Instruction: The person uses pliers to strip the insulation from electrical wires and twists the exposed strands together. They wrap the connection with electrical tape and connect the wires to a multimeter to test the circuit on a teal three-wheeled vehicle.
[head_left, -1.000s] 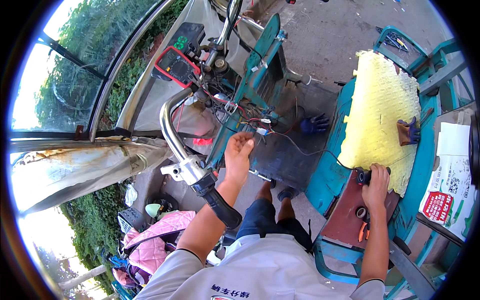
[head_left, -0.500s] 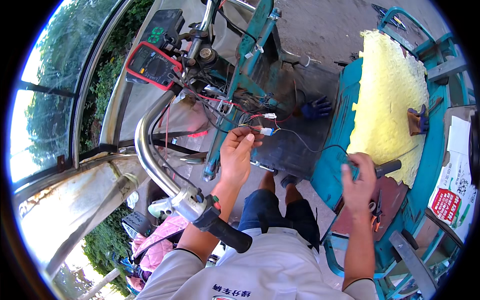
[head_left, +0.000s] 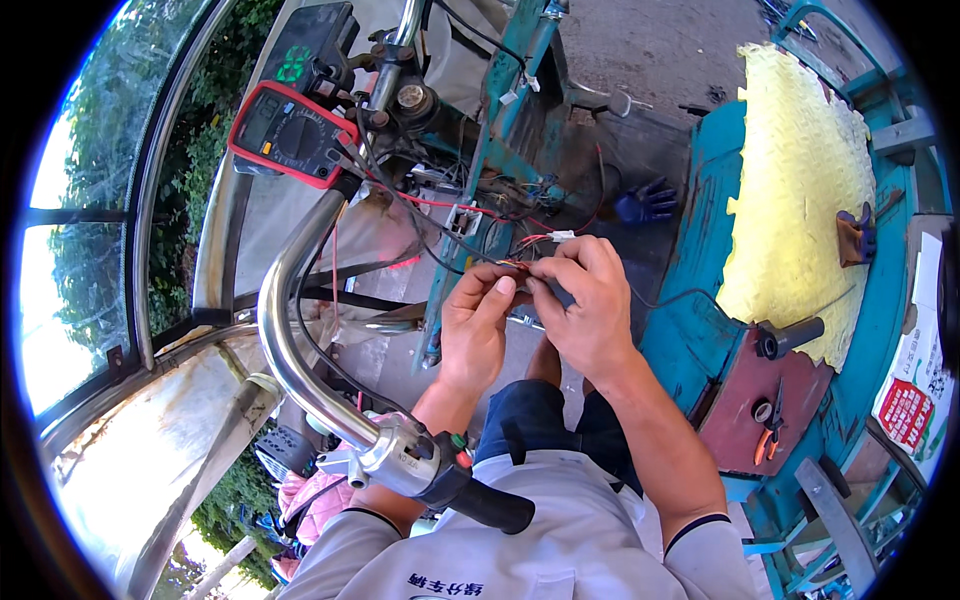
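Note:
My left hand [head_left: 474, 330] pinches a small bundle of thin coloured wires [head_left: 512, 265] between thumb and fingertips. Close against it, my right hand [head_left: 592, 305] is closed over the end of these wires, where a white wire connector sits, now hidden by the fingers. Just beyond my right fingers, a second white connector [head_left: 563, 236] with red wires hangs loose. A red-framed multimeter [head_left: 292, 134] rests by the handlebar, its red and black leads [head_left: 430, 203] running toward the wiring. From my right hand's side a dark cable [head_left: 680, 296] stretches over the teal seat base.
A chrome handlebar [head_left: 300, 340] with a black grip [head_left: 490, 505] curves past my left arm. Yellow foam [head_left: 795, 200] covers the teal frame on the right. Pliers [head_left: 768, 440] and a tape roll [head_left: 762, 410] lie on a reddish board [head_left: 735, 430]. A dark glove [head_left: 648, 203] lies on the floor panel.
My right hand has moved left from the seat base to meet my left hand, closing over the wire connector. The left hand keeps its hold on the wires. The view has shifted slightly.

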